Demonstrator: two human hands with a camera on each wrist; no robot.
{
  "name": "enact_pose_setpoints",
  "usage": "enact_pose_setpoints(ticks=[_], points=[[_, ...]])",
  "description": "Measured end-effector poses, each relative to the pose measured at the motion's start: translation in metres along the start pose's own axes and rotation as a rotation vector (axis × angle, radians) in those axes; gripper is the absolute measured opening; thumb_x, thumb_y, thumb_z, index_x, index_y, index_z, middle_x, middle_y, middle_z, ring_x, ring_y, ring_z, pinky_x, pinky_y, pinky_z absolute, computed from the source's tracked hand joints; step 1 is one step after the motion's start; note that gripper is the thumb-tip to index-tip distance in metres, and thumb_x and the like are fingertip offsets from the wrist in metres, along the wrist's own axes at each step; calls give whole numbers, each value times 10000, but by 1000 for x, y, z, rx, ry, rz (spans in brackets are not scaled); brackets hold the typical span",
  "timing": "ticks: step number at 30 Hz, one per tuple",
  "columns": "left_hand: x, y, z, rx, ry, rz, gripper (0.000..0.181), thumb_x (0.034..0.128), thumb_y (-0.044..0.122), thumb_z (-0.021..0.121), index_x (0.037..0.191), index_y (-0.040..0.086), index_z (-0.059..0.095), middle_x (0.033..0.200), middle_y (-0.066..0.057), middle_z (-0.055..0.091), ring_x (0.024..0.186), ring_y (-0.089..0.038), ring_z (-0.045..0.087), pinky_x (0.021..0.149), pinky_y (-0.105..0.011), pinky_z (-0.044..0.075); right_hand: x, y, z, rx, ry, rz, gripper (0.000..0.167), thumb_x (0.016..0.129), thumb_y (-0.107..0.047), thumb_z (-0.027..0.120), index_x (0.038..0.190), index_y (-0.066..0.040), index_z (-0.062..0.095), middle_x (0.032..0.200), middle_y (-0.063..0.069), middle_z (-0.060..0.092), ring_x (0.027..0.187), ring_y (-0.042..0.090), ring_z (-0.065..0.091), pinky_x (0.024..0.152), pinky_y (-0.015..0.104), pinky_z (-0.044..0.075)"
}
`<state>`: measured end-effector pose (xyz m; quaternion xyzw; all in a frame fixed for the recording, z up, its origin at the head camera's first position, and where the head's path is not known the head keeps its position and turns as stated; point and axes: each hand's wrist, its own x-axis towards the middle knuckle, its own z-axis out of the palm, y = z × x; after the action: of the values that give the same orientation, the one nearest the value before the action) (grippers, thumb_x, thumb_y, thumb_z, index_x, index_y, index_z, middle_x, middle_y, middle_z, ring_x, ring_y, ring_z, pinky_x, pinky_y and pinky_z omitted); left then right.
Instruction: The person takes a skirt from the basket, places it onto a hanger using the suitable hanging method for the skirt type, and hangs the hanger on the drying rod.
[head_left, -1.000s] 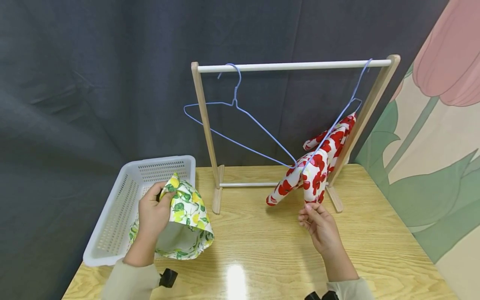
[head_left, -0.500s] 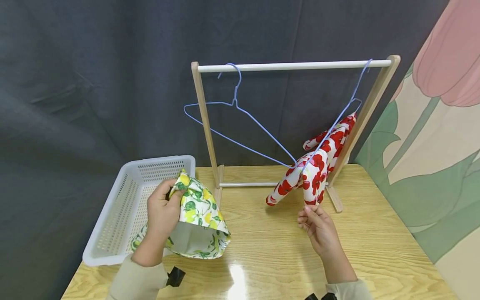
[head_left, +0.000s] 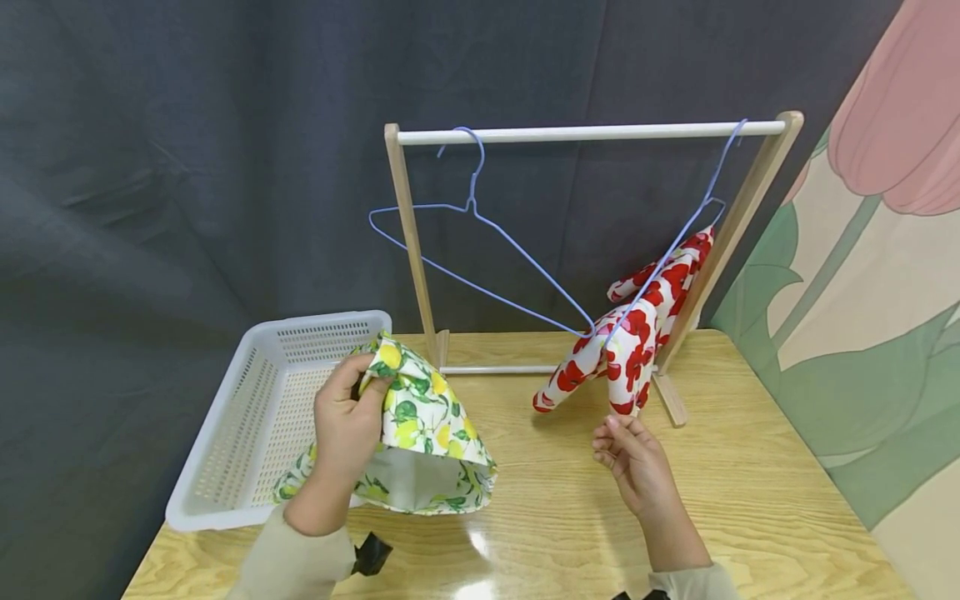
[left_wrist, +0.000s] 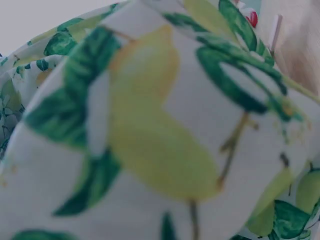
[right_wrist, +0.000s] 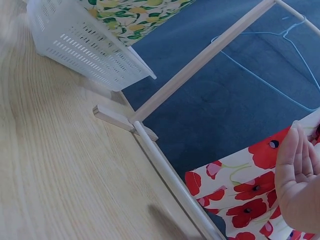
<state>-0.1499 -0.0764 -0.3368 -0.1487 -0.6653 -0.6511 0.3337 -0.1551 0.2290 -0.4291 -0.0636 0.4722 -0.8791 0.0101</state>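
Thumb and fingers of the left hand (head_left: 347, 435) pinch the upper edge of a white cloth with a lemon print (head_left: 429, 414), its opening facing the front right. That cloth (left_wrist: 165, 145) fills most of the left wrist view, where the hand is hidden. Below the red-flowered cloth item (head_left: 632, 354) the right hand (head_left: 643, 473) is raised, fingers loosely bent and holding nothing. Seen from the right wrist, this hand (right_wrist: 300, 182) overlaps the red-flowered item (right_wrist: 250, 195); whether they touch, I cannot tell. A blue hanger (head_left: 660, 265) crosses in front of that item.
A white perforated basket (head_left: 217, 433) stands at the left of the wooden table (head_left: 540, 483), partly behind the left arm. The rack (head_left: 585, 133) has wooden posts and a white rail. Another blue hanger (head_left: 480, 288) hangs near its left post. A dark curtain (head_left: 187, 167) is behind.
The left hand has moved right and slightly up, drawing the lemon-print cloth farther out over the table. The right hand has lowered very slightly; the red-flowered item stays in place.
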Motion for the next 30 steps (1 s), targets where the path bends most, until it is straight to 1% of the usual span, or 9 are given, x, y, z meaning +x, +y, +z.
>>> enact_pose_setpoints(ticks=[3,4,7,8,14,20,24,27,30], points=[[1,6,7,-50,8,-6,111,776,-89,549,846,-18,597,846,-42,574,724,-97,537,566,-195,479,0,1,0,4,7,7,171,913,-75,401,835,-98,551,755,16,603,671,105,565,591,212,468],[1,10,9,-49,11,-10,106,776,-90,549,845,-23,592,847,-45,572,730,-102,537,576,-203,483,-1,1,-1,4,10,8,171,913,-76,404,833,-100,553,755,16,603,671,105,565,591,212,468],[1,14,14,-94,-7,5,102,785,-90,539,859,-35,582,856,-61,563,742,-116,540,594,-206,485,-1,2,-1,5,14,9,174,912,-77,407,832,-105,559,755,15,603,673,105,565,592,212,468],[1,15,15,-106,-14,2,101,789,-90,535,864,-39,579,864,-62,561,749,-120,542,602,-210,487,-1,3,-1,5,14,11,176,912,-77,406,830,-106,560,756,14,603,674,106,564,593,213,468],[-2,16,21,-134,-35,-47,121,794,-103,518,891,-48,566,884,-48,549,793,-131,542,636,-227,489,-3,7,-2,2,12,36,190,913,-81,403,828,-113,570,760,7,601,674,102,559,600,212,466],[-5,16,27,-172,-54,-19,170,781,-125,517,889,-9,577,890,-48,560,806,-131,538,651,-226,483,-4,11,-2,2,-4,56,195,915,-88,402,836,-116,578,764,0,596,675,101,557,605,214,467],[-7,17,32,-208,-69,-13,164,769,-142,516,869,-21,566,889,-28,555,822,-128,526,669,-221,476,-4,14,-1,5,-17,52,197,915,-86,402,836,-117,581,764,-2,595,675,98,558,605,211,468],[-9,16,36,-220,-86,-35,146,768,-141,512,868,-42,552,883,-48,546,818,-132,528,668,-235,482,-4,15,0,1,-14,62,195,914,-88,406,834,-120,581,760,-5,593,673,97,557,605,210,467],[-12,13,40,-223,-108,-90,136,779,-130,505,887,-57,543,879,-66,538,800,-138,538,658,-257,489,-4,17,2,-9,-13,75,193,914,-92,406,835,-123,579,759,-7,590,675,96,553,607,210,466]])
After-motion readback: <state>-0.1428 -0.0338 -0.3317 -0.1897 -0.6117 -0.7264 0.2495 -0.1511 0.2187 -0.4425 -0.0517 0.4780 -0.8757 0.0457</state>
